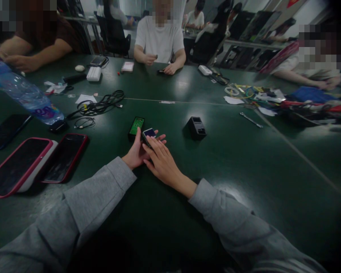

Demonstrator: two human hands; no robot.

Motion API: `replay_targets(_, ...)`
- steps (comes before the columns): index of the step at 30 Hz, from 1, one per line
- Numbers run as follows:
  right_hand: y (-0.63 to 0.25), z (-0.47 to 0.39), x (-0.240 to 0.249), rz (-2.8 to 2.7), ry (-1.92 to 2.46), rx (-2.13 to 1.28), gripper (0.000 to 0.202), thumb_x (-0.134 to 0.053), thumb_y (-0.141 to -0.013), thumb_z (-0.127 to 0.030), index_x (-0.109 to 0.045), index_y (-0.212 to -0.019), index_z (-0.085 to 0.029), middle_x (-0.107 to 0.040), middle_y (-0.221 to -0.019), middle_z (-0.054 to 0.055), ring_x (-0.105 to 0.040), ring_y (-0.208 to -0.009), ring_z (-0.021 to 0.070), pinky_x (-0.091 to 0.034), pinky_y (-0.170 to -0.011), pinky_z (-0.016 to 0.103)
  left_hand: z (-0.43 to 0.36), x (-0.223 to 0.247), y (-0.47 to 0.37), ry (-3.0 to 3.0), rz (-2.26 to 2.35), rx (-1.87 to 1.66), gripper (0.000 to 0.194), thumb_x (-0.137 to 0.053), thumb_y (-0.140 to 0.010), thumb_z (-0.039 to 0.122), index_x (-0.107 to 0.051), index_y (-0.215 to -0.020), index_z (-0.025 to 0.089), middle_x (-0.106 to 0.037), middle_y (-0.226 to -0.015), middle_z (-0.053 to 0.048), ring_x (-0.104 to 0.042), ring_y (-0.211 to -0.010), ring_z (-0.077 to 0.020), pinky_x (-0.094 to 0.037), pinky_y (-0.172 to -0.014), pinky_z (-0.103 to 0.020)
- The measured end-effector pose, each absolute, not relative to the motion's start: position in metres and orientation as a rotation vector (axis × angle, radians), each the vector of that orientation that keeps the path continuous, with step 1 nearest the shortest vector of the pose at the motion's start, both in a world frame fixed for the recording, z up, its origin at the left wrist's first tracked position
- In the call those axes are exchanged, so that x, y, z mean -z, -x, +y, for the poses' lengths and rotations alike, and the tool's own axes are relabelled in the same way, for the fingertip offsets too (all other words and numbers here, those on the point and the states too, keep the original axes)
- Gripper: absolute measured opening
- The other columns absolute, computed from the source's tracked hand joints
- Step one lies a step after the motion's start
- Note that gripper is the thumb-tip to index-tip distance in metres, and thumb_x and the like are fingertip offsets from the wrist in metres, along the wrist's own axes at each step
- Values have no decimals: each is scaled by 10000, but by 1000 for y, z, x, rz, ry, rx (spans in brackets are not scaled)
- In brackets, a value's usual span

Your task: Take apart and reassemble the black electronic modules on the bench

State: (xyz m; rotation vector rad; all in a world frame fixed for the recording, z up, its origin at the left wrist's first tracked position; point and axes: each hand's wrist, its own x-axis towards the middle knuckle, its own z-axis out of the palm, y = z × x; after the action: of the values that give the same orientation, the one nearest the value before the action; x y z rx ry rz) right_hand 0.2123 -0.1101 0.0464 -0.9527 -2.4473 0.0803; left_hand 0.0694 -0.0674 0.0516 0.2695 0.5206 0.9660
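Near the middle of the green table point(170, 167), my left hand point(136, 151) holds a small device with a dark screen point(149, 132) between thumb and fingers. My right hand point(162, 161) lies over the lower part of the device, its fingertips touching it and the left hand's palm. Just behind my left thumb sits a black case with a green circuit board point(138, 123) showing in it. A black box-shaped housing point(197, 127) stands apart to the right of my hands.
Phones point(65, 157), a water bottle point(31, 94) and coiled black cables point(99, 104) are on the left. To the right lie a wrench point(250, 120) and a pile of wires point(261, 94). Other people sit around the table, one in a white shirt point(160, 38) opposite.
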Motion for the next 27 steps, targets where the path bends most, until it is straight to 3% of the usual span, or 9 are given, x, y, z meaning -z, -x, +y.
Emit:
replay_targets(6,-215,-108,-40,-2258,1012,-121,662,-479,-1024,-262,-158,-1603,-249,-165,-1670,140,-136,-1556,291,-300,-1227,589,-68,-52,-71,-248,535,-961,800,-299,-972,725,-454,-1511,153,-675,-1315,-172,-646,-1209,-301,-409,-1119,-476)
replay_targets(10,-217,-102,-33,-2171,1079,-249,715,-491,-1030,-319,-80,-1613,-275,-167,-1661,151,-225,-1530,324,-344,-1198,610,-68,-55,-73,-226,524,-961,812,-275,-980,719,-459,-1504,127,-680,-1299,-185,-648,-1205,-303,-401,-1130,-476)
replay_targets(15,-216,-97,-27,-2162,1035,-388,624,-457,-1029,-265,-198,-1598,-268,-355,-1569,156,-402,-1443,321,-432,-1150,587,-69,-61,-75,-226,540,-971,790,-257,-994,701,-444,-1493,118,-669,-1310,-181,-651,-1191,-278,-397,-1132,-465)
replay_targets(20,-235,-67,-28,-2068,1047,-331,547,-473,-995,-205,-363,-1530,-232,-453,-1484,151,-458,-1399,293,-425,-1166,544,-67,-55,-71,-254,533,-928,804,-239,-981,727,-485,-1445,118,-683,-1276,-164,-658,-1167,-251,-450,-1075,-392)
replay_targets(23,-260,-39,-27,-1928,1181,-181,510,-468,-974,-186,-424,-1481,-158,-483,-1436,187,-477,-1371,303,-418,-1163,542,-66,-49,-70,-281,532,-929,827,-300,-958,751,-451,-1467,116,-633,-1365,-170,-597,-1278,-265,-445,-1088,-396)
replay_targets(27,-287,-13,-22,-1832,1329,-37,516,-457,-957,-175,-427,-1472,-153,-485,-1421,192,-468,-1372,312,-416,-1149,559,-66,-46,-70,-335,530,-920,829,-305,-957,752,-405,-1506,139,-535,-1495,-159,-482,-1416,-274,-396,-1147,-419)
